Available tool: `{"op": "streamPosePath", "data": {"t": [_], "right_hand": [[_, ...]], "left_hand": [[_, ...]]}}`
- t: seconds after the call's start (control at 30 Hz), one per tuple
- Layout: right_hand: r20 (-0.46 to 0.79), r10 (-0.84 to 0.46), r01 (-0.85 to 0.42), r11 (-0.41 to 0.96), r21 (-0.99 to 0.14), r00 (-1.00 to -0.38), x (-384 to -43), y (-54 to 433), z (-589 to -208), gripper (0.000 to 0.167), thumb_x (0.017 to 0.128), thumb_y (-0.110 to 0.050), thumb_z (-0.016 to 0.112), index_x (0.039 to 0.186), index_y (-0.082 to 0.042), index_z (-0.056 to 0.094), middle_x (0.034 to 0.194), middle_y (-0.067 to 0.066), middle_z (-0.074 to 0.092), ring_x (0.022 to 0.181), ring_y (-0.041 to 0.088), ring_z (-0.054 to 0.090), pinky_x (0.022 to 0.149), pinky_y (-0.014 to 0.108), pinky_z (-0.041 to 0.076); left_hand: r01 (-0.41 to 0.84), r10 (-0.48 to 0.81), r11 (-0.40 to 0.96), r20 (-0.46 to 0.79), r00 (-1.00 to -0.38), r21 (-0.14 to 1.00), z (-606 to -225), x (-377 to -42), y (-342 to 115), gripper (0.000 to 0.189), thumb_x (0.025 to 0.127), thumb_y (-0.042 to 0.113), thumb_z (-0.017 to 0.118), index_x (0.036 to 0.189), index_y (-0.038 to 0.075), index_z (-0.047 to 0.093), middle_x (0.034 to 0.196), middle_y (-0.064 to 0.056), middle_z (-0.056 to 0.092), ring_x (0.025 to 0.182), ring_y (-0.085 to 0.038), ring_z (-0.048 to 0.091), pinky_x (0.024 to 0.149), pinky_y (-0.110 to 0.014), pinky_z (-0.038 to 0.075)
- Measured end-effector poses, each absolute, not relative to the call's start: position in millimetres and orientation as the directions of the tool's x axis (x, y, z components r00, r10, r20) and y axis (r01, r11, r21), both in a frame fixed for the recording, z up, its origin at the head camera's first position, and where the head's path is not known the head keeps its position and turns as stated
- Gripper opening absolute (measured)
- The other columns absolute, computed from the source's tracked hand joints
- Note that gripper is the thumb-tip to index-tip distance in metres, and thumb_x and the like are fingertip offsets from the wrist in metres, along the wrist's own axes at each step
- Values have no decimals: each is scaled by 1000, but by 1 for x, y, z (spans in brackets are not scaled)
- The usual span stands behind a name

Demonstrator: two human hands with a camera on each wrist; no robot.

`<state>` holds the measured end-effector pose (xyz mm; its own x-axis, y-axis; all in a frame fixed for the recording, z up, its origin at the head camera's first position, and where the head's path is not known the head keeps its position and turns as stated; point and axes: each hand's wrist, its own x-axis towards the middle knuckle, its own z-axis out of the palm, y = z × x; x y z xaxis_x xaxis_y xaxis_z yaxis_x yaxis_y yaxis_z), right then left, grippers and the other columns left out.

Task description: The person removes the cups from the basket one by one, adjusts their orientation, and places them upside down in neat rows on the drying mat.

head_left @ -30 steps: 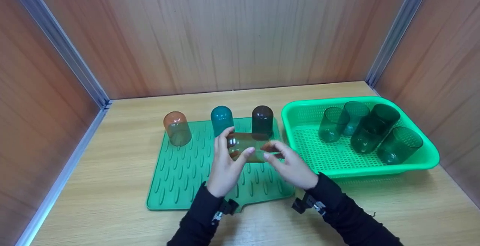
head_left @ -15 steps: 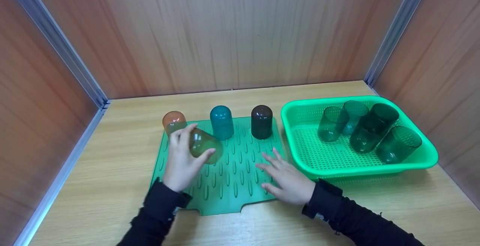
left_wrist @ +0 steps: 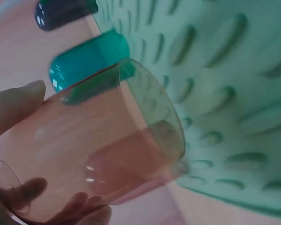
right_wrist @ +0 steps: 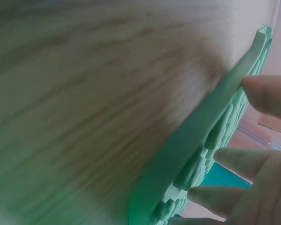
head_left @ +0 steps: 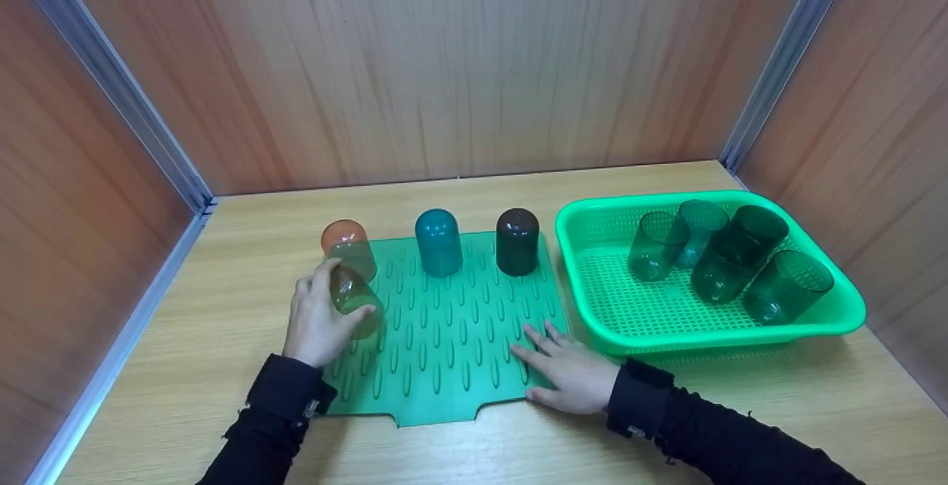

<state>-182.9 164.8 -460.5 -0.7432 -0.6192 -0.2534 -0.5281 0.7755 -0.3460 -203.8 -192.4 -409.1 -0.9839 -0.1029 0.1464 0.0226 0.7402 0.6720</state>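
My left hand [head_left: 317, 326] grips a clear amber cup [head_left: 357, 306] above the left part of a green ribbed mat [head_left: 463, 366]. The cup is tilted, its open rim turned down towards the mat in the left wrist view; I cannot tell whether the rim touches. Just behind it an orange cup [head_left: 344, 236] stands upside down, partly hidden. A blue cup [head_left: 438, 243] and a dark brown cup [head_left: 517, 242] stand upside down along the mat's back edge. With fingers spread, my right hand [head_left: 574, 375] lies at the mat's front right edge, holding nothing.
To the right stands a green basket [head_left: 711, 337] with several see-through cups [head_left: 659, 248] leaning inside. Wood-grain panels [head_left: 474, 63] enclose the wooden table [head_left: 215, 307] at the back and both sides.
The right hand has let go of the amber cup and lowered to the mat's right edge. My left hand has carried the cup left and tipped its rim downward.
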Motion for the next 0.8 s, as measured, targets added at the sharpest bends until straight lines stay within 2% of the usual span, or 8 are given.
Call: {"op": "streamPosePath", "data": {"t": [0.17,0.4,0.8], "right_hand": [[-302,-621,-524,779,-344,-723,-184,166,-462,72,95,-48,58,155,-22,28,165,12,9,150,41,10,115,60,25],[-293,-632,-538,770,-343,-717,-184,168,-462,73,95,-47,58,156,-21,28,165,13,8,150,41,9,116,58,24],[-283,-643,-550,760,-346,-712,-184,168,-461,73,95,-46,59,155,-19,28,165,14,10,150,43,10,116,58,25]], "left_hand": [[-20,-120,719,96,-988,695,-419,-213,-202,84,83,17,77,150,0,29,140,-31,38,129,-45,39,105,-60,37],[-66,-150,701,56,-987,711,-424,-221,-206,85,84,16,75,152,1,25,142,-31,36,130,-44,37,105,-61,36],[-85,-170,724,57,-984,685,-424,-225,-200,88,83,17,75,154,4,24,141,-34,35,128,-48,35,103,-63,35]]}}
